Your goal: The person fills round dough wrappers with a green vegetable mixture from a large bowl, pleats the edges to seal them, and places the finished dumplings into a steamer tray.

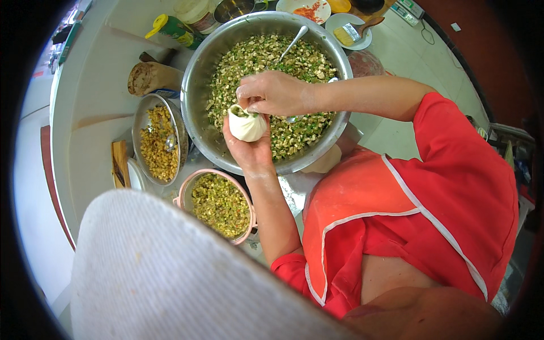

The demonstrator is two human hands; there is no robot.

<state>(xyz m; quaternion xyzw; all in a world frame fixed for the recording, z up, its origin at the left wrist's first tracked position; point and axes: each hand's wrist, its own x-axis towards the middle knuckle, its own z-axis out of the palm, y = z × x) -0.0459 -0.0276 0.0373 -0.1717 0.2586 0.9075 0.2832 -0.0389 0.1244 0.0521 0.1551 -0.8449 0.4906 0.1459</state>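
Observation:
A white dough bun (pixel 247 126) with a pleated side rests in my left hand (pixel 250 151), its top open on green filling. My right hand (pixel 272 91) is at the bun's upper rim, thumb and fingers pinching the dough edge. White flour dusts both hands. Behind and beneath them is a large steel basin (pixel 196 140) of chopped tofu-like cubes and greens (pixel 242 55). A metal spoon (pixel 294 42) stands in the filling with its handle up. Another spoon's bowl (pixel 293 119) shows below my right wrist, partly hidden.
Left of the basin sit a metal strainer (pixel 182 144) of yellowish filling and a pink-rimmed container (pixel 180 193) with green filling. A rolled-down bag (pixel 155 78) and a green bottle (pixel 180 32) stand beyond. A pastry brush (pixel 350 34) lies on a plate at the back right. A white cap brim covers the lower left.

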